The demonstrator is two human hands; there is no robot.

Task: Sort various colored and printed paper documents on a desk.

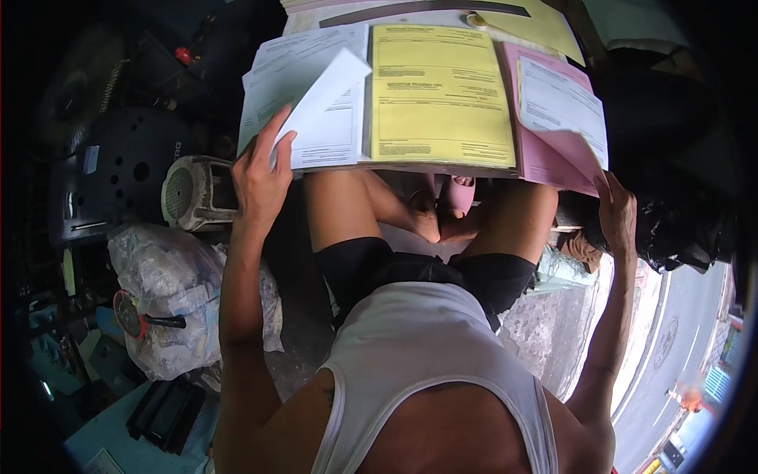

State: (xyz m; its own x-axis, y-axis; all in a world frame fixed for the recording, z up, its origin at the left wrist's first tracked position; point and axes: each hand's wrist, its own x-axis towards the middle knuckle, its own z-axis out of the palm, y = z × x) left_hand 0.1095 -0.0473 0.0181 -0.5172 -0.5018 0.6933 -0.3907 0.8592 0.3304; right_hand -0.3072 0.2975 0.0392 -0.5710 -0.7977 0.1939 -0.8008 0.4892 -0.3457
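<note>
My left hand (263,160) pinches a white printed form (323,98) between thumb and fingers, its upper corner folded over. Beneath it lies a stack of white forms (269,83) at the left of the table. A stack of yellow printed forms (441,121) lies flat in the middle. At the right, my right hand (617,204) grips the lower corner of a pink sheet (568,151), which curls upward. A white form (562,98) rests over the pink stack, partly covered by the curl.
Behind the stacks are a dark flat strip (423,10), a small round container (475,21) and more yellow paper (548,26). A motor-like housing (198,192) and a plastic-wrapped bundle (172,302) stand left of my legs. A road (675,332) shows at the right.
</note>
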